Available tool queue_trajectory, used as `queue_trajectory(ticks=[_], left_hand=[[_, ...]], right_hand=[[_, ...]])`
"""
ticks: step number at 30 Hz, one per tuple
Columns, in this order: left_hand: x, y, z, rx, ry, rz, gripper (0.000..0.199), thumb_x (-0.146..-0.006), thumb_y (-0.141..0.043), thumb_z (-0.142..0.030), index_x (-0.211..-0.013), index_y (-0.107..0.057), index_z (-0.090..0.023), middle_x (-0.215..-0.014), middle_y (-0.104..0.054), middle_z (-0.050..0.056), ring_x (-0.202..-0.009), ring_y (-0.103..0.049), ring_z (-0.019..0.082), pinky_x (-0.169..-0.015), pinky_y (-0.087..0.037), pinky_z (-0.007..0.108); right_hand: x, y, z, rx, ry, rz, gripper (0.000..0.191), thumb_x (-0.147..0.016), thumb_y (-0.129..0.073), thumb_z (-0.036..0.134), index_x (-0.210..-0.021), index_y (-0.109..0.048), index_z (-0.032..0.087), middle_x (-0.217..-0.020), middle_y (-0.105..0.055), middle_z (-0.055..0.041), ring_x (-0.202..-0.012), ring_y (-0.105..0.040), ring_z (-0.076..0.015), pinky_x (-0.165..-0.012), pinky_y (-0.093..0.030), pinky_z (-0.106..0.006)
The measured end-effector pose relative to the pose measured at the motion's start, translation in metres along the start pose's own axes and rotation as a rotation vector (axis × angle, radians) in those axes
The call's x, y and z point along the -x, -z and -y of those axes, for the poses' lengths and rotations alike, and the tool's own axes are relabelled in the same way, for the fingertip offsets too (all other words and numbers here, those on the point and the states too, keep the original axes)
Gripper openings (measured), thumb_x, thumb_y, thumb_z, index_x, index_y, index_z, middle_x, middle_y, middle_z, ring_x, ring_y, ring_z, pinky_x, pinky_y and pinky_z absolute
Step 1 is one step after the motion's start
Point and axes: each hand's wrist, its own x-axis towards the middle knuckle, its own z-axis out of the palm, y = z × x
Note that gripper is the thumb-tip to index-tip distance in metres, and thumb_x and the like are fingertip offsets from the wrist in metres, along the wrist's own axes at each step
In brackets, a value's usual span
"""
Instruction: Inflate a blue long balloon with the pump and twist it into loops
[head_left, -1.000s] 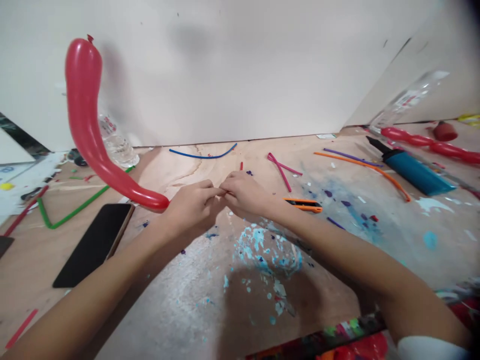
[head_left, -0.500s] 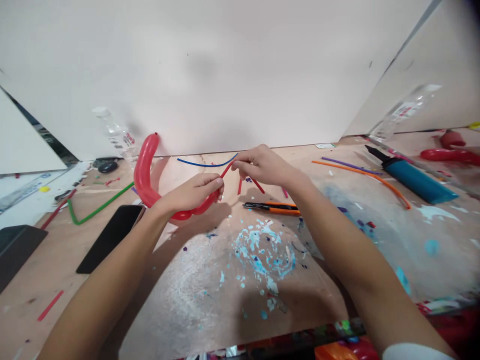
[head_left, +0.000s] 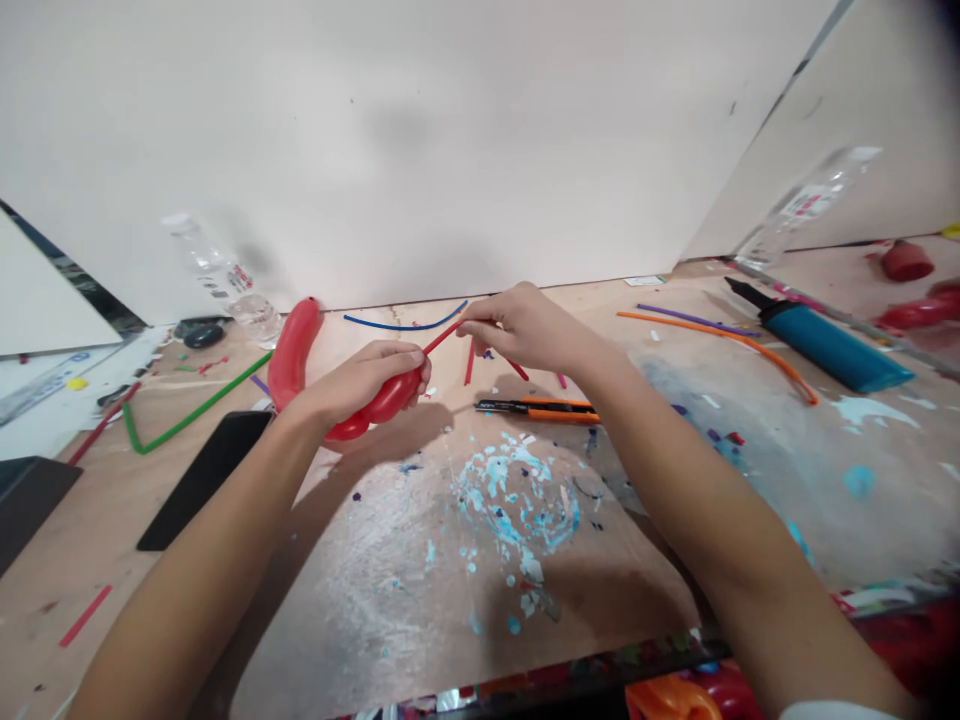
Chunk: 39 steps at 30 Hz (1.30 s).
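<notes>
A long red modelling balloon (head_left: 294, 350) is bent and partly inflated, with a fat section standing up at the left and rounder sections under my left hand (head_left: 367, 382). The fingers of that hand are wrapped round the balloon near where it narrows. From there its thin, uninflated tail runs up to my right hand (head_left: 510, 325), which pinches the end between thumb and fingers. Behind the hands lies a blue uninflated balloon (head_left: 405, 327). Short red strips (head_left: 470, 362) and an orange-and-black cutter knife (head_left: 536, 410) lie beneath and beside my right hand.
A black phone (head_left: 206, 485) and a bent green balloon (head_left: 199, 412) lie at the left. A clear bottle (head_left: 214, 270) leans by the white panel (head_left: 465, 150). To the right are a blue hand pump (head_left: 832, 342), an orange balloon (head_left: 720, 335) and another bottle (head_left: 814, 205).
My left hand now shows more swollen red balloon beneath its fingers, and the upright section has tipped slightly. My right hand still pinches the tail. The whole view has shifted a little.
</notes>
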Motion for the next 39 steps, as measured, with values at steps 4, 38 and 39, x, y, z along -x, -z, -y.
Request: queue_trajectory(ticks=[4,38,39], left_hand=[[0.003,-0.002,0.001,0.001,-0.001,-0.023,0.028,-0.088,-0.047,-0.033,-0.070,-0.058,-0.016,-0.067,-0.060,0.002,-0.059,-0.057,0.012,-0.058,-0.044,0.024],[0.017,-0.013,0.004,-0.116,-0.064,-0.081,0.028,-0.086,-0.048,-0.032,-0.067,-0.060,-0.016,-0.063,-0.059,0.001,-0.057,-0.054,0.010,-0.057,-0.041,0.023],[0.017,-0.013,0.004,-0.109,-0.062,-0.082,0.028,-0.086,-0.048,-0.032,-0.067,-0.060,-0.015,-0.063,-0.059,0.001,-0.057,-0.054,0.010,-0.057,-0.041,0.023]], right_hand=[[0.002,-0.001,0.003,-0.007,-0.027,0.004,0.029,-0.091,-0.048,0.028,-0.088,-0.073,0.013,-0.070,-0.069,-0.0038,-0.058,-0.055,-0.0105,-0.060,-0.035,-0.023],[0.011,-0.013,0.022,-0.158,0.011,0.131,0.024,-0.090,-0.053,0.030,-0.094,-0.070,0.014,-0.074,-0.066,-0.0034,-0.062,-0.052,-0.0105,-0.060,-0.032,-0.023],[0.011,-0.013,0.022,-0.157,0.011,0.134,0.024,-0.090,-0.053,0.030,-0.094,-0.070,0.014,-0.075,-0.066,-0.0036,-0.063,-0.052,-0.0107,-0.060,-0.033,-0.023]])
